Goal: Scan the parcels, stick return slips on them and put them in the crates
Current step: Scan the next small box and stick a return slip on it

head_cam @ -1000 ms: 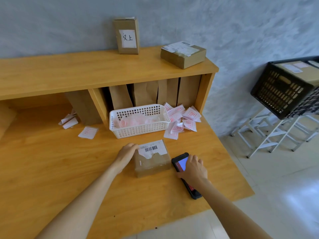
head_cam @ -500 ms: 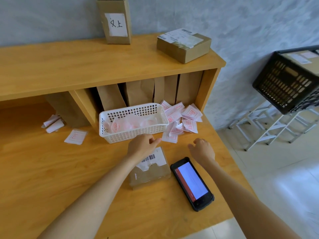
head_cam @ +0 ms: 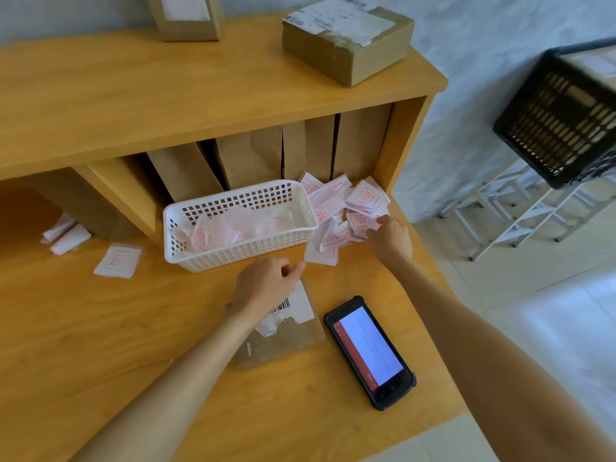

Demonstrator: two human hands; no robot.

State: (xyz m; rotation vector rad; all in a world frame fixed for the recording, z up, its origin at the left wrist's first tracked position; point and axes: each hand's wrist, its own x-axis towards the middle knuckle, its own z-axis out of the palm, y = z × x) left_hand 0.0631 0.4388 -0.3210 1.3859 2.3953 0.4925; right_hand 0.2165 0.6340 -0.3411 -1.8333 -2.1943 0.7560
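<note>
Brown cardboard parcel (head_cam: 283, 338) sits flat on the wooden desk (head_cam: 100, 328), right in front of the white basket (head_cam: 240, 225), and a good chunk of it is hidden under the left hand (head_cam: 266, 285) and wrist. Only part of its white label with a barcode peeks out, and the label looks torn along the lower edge. Its long axis runs roughly left to right, skewed a bit, with the right end angled away from the camera.

The left hand hovers over the parcel's far edge with fingers loosely curled and the thumb out toward the basket. Can't tell whether it actually touches the box. The right hand (head_cam: 390, 238) is at the loose pile of return slips (head_cam: 346, 211) beside the basket, fingertips down among them. Whether it's pinching 1 is hidden by the hand itself.

The handheld scanner (head_cam: 370, 351) lies screen-up just right of the parcel, lit, long axis pointing away and slightly left.

Up on the shelf top there's 1 more taped box (head_cam: 346, 41), and another one (head_cam: 186, 15) cut off by the top edge. The black crate (head_cam: 560, 118) on the right is cropped too and a bit blurry. The stuff inside the basket is too soft to make out.
</note>
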